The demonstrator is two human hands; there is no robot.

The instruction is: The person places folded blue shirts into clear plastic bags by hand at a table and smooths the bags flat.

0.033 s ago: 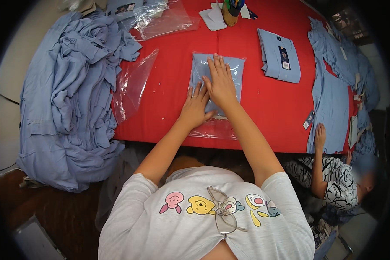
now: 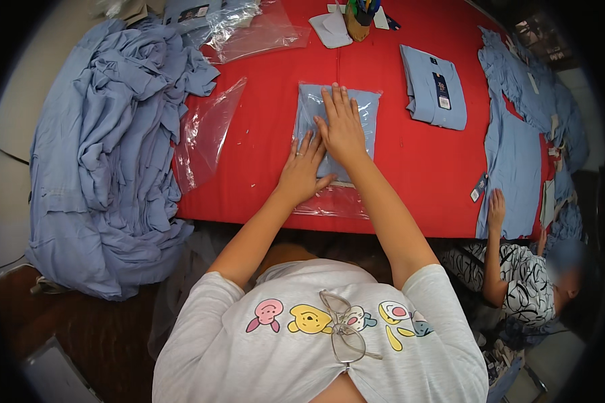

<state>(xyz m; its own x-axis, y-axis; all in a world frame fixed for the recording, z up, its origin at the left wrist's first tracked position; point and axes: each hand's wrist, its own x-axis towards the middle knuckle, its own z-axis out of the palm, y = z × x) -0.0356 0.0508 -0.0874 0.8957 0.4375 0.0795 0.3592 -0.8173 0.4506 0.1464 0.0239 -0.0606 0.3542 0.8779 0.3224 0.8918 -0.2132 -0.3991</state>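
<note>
A folded light blue shirt in a clear plastic bag (image 2: pixel 309 101) lies on the red-covered table (image 2: pixel 262 134) in front of me. My left hand (image 2: pixel 302 168) rests flat on the bag's lower left part, fingers spread. Higher up and to the right, my right hand (image 2: pixel 344 131) also lies flat on the bag, its fingers stretched out and close together. The bag's loose open end (image 2: pixel 333 203) sticks out below my hands, toward the near table edge. Part of the shirt is hidden under both palms.
Crumpled blue shirts (image 2: pixel 107 134) form a big heap at left, beside a loose clear bag (image 2: pixel 208 134). A folded, tagged shirt (image 2: pixel 423 97) lies at right. Bagged shirts (image 2: pixel 208 20) and a pen holder (image 2: pixel 358 27) stand far back. A co-worker's hand (image 2: pixel 496 208) touches a spread shirt (image 2: pixel 511 174).
</note>
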